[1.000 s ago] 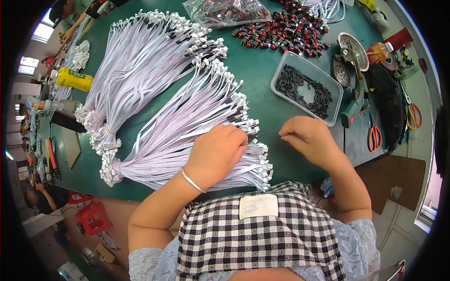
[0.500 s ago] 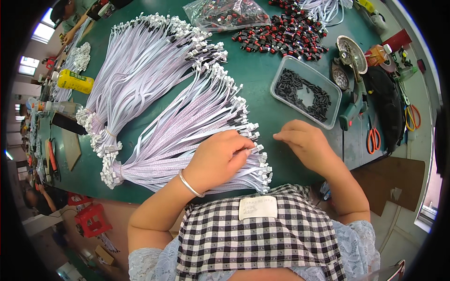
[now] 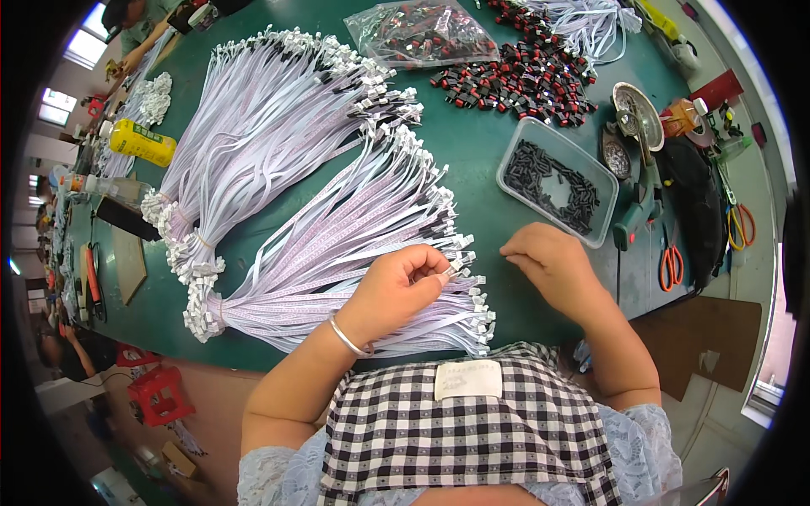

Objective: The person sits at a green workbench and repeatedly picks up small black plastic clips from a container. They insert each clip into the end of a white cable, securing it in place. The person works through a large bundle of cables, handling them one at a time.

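Note:
My left hand [image 3: 399,291], with a silver bangle at the wrist, pinches the end of a flat white cable near its white connector [image 3: 456,267]. It rests over a fanned bundle of white and pale pink flat cables [image 3: 337,223], tied together at the left. To the right, my right hand [image 3: 547,260] hovers over the green table, thumb and fingertips pressed together. Whatever is between those fingertips, if anything, is too small to see. Just beyond it lies a clear plastic box [image 3: 601,238] holding short black tubes [image 3: 540,173].
A second cable bundle [image 3: 245,143] lies farther back. Black-and-red connectors [image 3: 519,80] are heaped behind the box, beside a filled plastic bag [image 3: 422,34]. At right are a green glue gun [image 3: 633,223], orange-handled scissors [image 3: 671,268] and a metal dish [image 3: 648,118]. A yellow bottle [image 3: 142,142] stands left.
The view has shifted slightly, so the table's things sit a little lower and farther right. My left fingers have curled more around the cable end. The right hand stays pinched near the box.

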Action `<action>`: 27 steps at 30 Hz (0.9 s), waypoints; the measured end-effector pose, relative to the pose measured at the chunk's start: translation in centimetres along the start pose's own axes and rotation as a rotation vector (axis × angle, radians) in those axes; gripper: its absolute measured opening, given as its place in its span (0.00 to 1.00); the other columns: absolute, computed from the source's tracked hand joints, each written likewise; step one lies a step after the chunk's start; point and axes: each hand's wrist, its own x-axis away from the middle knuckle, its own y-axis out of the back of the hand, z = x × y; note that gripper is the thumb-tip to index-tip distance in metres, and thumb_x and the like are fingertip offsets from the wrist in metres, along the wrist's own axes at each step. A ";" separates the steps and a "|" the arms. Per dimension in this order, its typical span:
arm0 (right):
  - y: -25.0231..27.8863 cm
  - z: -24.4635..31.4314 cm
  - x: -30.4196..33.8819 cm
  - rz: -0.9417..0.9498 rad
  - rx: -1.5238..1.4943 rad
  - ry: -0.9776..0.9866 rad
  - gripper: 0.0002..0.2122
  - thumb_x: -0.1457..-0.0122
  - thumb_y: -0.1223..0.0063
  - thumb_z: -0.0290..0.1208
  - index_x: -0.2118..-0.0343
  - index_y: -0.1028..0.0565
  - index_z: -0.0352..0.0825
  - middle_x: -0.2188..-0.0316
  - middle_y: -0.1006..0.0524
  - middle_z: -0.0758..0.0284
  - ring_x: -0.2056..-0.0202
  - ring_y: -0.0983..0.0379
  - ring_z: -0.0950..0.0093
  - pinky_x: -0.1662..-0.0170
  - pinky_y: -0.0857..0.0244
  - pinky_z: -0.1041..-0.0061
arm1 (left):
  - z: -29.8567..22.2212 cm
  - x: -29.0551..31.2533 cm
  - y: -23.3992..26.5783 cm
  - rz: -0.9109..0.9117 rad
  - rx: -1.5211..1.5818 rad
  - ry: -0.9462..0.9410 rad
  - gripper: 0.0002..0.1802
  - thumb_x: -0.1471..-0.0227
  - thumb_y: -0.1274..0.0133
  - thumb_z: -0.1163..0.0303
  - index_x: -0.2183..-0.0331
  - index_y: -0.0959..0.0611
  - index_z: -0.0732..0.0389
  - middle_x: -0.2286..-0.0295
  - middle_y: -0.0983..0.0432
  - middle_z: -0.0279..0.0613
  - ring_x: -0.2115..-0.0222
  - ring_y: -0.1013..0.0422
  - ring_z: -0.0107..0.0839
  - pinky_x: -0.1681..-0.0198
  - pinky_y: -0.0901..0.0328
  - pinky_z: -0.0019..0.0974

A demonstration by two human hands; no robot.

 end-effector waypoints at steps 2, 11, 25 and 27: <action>0.4 1.8 -0.9 -0.005 -0.302 -0.050 0.06 0.51 0.44 0.20 0.68 0.22 0.33 0.70 0.24 0.65 0.68 0.26 0.68 0.65 0.32 0.74 | 0.0 0.0 0.1 -0.003 0.006 0.013 0.06 0.48 0.48 0.74 0.66 0.23 0.63 0.71 0.28 0.31 0.72 0.34 0.17 0.67 0.37 0.23; -3.2 4.0 -3.6 -0.055 -0.732 -0.039 0.05 0.49 0.45 0.17 0.68 0.23 0.31 0.70 0.24 0.67 0.69 0.26 0.78 0.67 0.32 0.80 | 1.3 -0.3 -0.2 -0.023 0.052 -0.096 0.05 0.50 0.45 0.73 0.68 0.21 0.63 0.77 0.31 0.25 0.78 0.39 0.11 0.74 0.43 0.19; -4.0 2.3 -0.3 -0.064 -0.846 -0.383 0.04 0.48 0.42 0.20 0.69 0.25 0.29 0.71 0.24 0.69 0.69 0.27 0.83 0.66 0.32 0.83 | 0.9 -0.1 0.1 -0.030 0.155 -0.072 0.07 0.49 0.45 0.76 0.64 0.22 0.64 0.71 0.27 0.31 0.71 0.33 0.16 0.67 0.37 0.21; -3.9 2.5 -0.4 -0.065 -0.835 -0.383 0.04 0.48 0.42 0.20 0.70 0.25 0.29 0.71 0.24 0.69 0.69 0.27 0.83 0.66 0.32 0.83 | 0.9 -0.1 -0.1 -0.044 0.154 -0.095 0.07 0.49 0.45 0.75 0.65 0.22 0.65 0.73 0.28 0.29 0.73 0.35 0.13 0.70 0.40 0.19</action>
